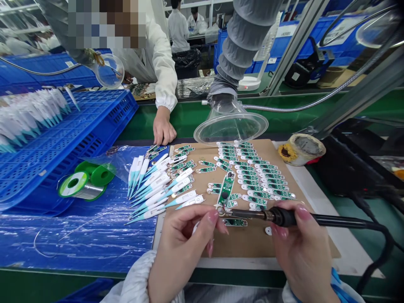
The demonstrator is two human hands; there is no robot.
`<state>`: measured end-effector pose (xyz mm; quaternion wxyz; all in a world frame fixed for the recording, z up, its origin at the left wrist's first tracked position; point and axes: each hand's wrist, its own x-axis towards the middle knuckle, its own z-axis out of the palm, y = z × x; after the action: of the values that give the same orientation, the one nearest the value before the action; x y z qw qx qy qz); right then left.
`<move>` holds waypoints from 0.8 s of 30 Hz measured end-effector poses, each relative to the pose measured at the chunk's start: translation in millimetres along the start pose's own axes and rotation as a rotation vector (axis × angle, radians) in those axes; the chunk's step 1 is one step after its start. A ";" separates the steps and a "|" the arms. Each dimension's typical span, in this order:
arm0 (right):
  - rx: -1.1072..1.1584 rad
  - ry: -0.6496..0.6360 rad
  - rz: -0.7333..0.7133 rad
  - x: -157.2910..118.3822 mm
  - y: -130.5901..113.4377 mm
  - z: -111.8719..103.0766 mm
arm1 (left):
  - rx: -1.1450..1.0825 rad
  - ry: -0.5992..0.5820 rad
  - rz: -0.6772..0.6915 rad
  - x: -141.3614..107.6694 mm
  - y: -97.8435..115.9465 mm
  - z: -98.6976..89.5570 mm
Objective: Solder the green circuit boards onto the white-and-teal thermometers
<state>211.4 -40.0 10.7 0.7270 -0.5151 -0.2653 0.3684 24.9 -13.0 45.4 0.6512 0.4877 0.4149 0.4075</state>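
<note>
My left hand [186,242] is closed, with thumb and fingers pinching the lower end of a small green circuit board [226,189] that stands tilted upward. A pale bit shows between the fingers, too hidden to name. In my right hand [301,240] is a black-handled soldering iron [280,216], held like a pen. The iron's tip reaches the board's lower end by my left fingertips; whether it touches cannot be made out. Behind my hands, rows of similar circuit boards [249,176] lie on a brown board [252,244]. White-and-teal digital thermometers [158,183] lie in a pile at left.
A clear fume hood [232,126] hangs over the boards. At left are a solder spool [74,185] and blue crates [104,113] with more thermometers. A co-worker's hand [164,126] rests at the far edge. A round tip-cleaner pot [303,149] stands right.
</note>
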 end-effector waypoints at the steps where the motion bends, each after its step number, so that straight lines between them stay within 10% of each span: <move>1: -0.001 -0.001 0.001 0.4 0.4 0.3 | -0.003 -0.002 0.005 -0.4 -0.2 0.2; 16: 0.222 0.087 0.123 8.6 -14.4 -2.2 | 0.145 -0.002 0.031 0.0 0.2 -6.3; 24: 0.162 0.187 0.152 7.4 -9.9 -16.1 | 0.970 0.377 0.244 82.8 48.9 -126.8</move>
<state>230.6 -44.9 14.8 0.7578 -0.5054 -0.1264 0.3929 -73.4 111.5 58.4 0.2130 0.6956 0.6057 0.3223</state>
